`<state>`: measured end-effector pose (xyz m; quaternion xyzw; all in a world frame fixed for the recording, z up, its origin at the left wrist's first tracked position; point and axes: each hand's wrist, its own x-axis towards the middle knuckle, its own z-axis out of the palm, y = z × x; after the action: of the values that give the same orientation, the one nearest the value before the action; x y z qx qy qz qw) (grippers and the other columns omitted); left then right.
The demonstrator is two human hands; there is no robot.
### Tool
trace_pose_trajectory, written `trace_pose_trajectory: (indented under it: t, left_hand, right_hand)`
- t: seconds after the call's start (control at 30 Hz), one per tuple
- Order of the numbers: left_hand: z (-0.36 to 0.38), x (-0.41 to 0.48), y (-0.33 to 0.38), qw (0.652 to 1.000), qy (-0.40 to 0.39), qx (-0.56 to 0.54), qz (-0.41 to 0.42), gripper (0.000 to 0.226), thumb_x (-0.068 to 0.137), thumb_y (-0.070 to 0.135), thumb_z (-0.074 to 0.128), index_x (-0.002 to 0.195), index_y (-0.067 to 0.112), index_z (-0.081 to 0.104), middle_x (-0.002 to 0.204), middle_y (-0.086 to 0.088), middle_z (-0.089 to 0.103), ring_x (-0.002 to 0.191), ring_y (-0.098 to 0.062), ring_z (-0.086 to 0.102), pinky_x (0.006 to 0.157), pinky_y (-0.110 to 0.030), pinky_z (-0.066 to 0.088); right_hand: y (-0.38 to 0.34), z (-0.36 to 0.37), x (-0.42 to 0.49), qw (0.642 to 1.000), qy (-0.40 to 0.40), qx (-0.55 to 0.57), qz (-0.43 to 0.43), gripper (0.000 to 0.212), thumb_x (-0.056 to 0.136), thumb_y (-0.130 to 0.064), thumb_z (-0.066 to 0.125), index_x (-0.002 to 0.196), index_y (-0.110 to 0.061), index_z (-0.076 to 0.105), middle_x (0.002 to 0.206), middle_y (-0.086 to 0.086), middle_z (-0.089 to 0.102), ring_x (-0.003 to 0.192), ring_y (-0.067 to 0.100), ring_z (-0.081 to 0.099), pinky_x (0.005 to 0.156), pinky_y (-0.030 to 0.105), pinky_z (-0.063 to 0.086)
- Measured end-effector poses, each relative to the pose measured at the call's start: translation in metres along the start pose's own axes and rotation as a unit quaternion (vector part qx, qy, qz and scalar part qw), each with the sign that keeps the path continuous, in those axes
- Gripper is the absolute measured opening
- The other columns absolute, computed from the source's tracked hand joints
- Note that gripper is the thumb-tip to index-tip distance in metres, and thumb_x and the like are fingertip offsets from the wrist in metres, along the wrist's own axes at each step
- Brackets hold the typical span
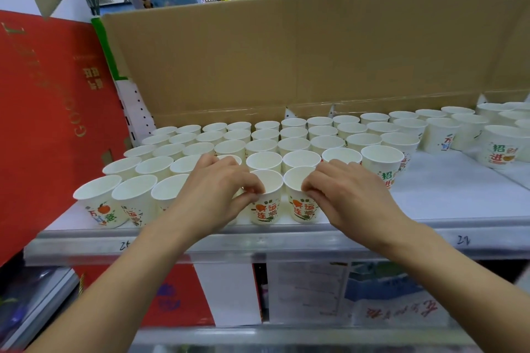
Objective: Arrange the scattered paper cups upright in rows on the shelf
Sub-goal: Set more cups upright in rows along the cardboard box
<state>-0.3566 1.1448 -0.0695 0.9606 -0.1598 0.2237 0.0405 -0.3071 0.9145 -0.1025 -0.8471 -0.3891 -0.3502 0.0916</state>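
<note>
Paper cups [301,159]: two in the front row are pinched at the rim, the left cup [266,209] by the left hand [218,192], the right cup [304,209] by the right hand [350,195]. The rest stand upright in rows on the white shelf [453,192], backed by a cardboard panel [315,51], with a red box [43,123] at left.

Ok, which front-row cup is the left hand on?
The second cup from the front row's right end: the left hand pinches its rim. The right hand pinches the end cup beside it.
</note>
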Motion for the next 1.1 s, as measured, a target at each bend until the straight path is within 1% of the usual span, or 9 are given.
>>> trace_pose_trajectory:
  t: [0.23,0.37,0.43,0.57,0.7,0.8,0.93,1.0,1.1]
  left_hand:
    - [-0.003,-0.002,0.003,1.0,-0.008,-0.005,-0.013,0.013,0.087,0.043,0.064,0.097,0.038,0.07,0.095,0.02,0.067,0.097,-0.007,0.052,0.091,-0.033,0.03]
    - [-0.002,0.001,0.012,1.0,0.021,-0.012,-0.011,0.029,0.085,0.054,0.059,0.11,0.039,0.065,0.105,0.022,0.063,0.105,-0.005,0.05,0.089,-0.029,0.028]
    - [0.001,0.007,0.025,0.999,0.034,-0.028,0.004,0.04,0.083,0.058,0.053,0.117,0.039,0.061,0.114,0.021,0.061,0.109,-0.006,0.05,0.087,-0.03,0.029]
    - [0.015,0.034,0.075,0.994,0.036,-0.093,0.051,0.049,0.084,0.047,0.065,0.13,0.037,0.052,0.13,0.016,0.053,0.12,-0.007,0.047,0.096,-0.036,0.04]
    - [0.037,0.076,0.143,0.98,0.015,-0.17,0.103,0.051,0.084,0.047,0.062,0.133,0.039,0.049,0.134,0.019,0.047,0.122,-0.002,0.041,0.098,-0.034,0.045]
    - [0.058,0.111,0.194,0.968,-0.006,-0.217,0.13,0.05,0.086,0.047,0.061,0.133,0.039,0.048,0.134,0.022,0.044,0.122,0.003,0.04,0.101,-0.025,0.039]
    - [0.089,0.162,0.26,0.953,-0.045,-0.27,0.126,0.052,0.087,0.045,0.063,0.135,0.039,0.045,0.139,0.022,0.041,0.125,0.002,0.039,0.101,-0.019,0.033]
    - [0.105,0.191,0.288,0.953,-0.053,-0.273,0.119,0.054,0.088,0.042,0.063,0.137,0.037,0.043,0.142,0.019,0.038,0.127,0.0,0.036,0.101,-0.018,0.029]
    - [0.13,0.239,0.313,0.965,-0.026,-0.249,0.083,0.053,0.091,0.035,0.061,0.14,0.03,0.042,0.146,0.011,0.038,0.132,-0.009,0.034,0.106,-0.026,0.03]
  right_hand:
    - [0.003,-0.002,-0.002,1.0,-0.003,0.003,-0.005,0.008,0.087,-0.029,0.061,0.089,-0.024,0.068,0.083,-0.004,0.063,0.072,0.021,0.056,0.058,0.027,0.033]
    - [0.005,-0.009,-0.009,0.999,0.005,0.018,0.028,0.026,0.087,-0.036,0.055,0.108,-0.025,0.066,0.101,-0.003,0.062,0.085,0.019,0.058,0.063,0.03,0.041]
    - [0.011,-0.013,-0.018,0.998,0.012,0.034,0.059,0.034,0.089,-0.039,0.052,0.119,-0.026,0.061,0.114,-0.002,0.059,0.097,0.019,0.056,0.072,0.033,0.048]
    - [0.041,-0.029,-0.048,0.991,0.019,0.05,0.124,0.041,0.09,-0.045,0.048,0.127,-0.028,0.055,0.133,-0.002,0.052,0.118,0.019,0.049,0.088,0.037,0.047]
    - [0.099,-0.051,-0.084,0.98,0.02,0.063,0.186,0.042,0.091,-0.047,0.045,0.127,-0.029,0.055,0.132,-0.004,0.052,0.12,0.017,0.048,0.089,0.041,0.048]
    - [0.147,-0.07,-0.112,0.973,0.051,0.059,0.216,0.039,0.088,-0.038,0.054,0.125,-0.025,0.058,0.128,-0.003,0.055,0.117,0.021,0.051,0.091,0.044,0.046]
    - [0.221,-0.109,-0.153,0.956,0.091,-0.007,0.28,0.039,0.084,-0.027,0.067,0.122,-0.019,0.061,0.126,0.005,0.057,0.114,0.029,0.052,0.091,0.048,0.045]
    - [0.26,-0.129,-0.171,0.942,0.065,-0.046,0.325,0.047,0.081,-0.027,0.072,0.125,-0.017,0.059,0.127,0.008,0.056,0.115,0.033,0.05,0.094,0.048,0.043]
    - [0.302,-0.151,-0.186,0.929,-0.046,-0.088,0.357,0.063,0.075,-0.045,0.07,0.13,-0.018,0.054,0.128,0.008,0.057,0.119,0.032,0.045,0.096,0.045,0.039]
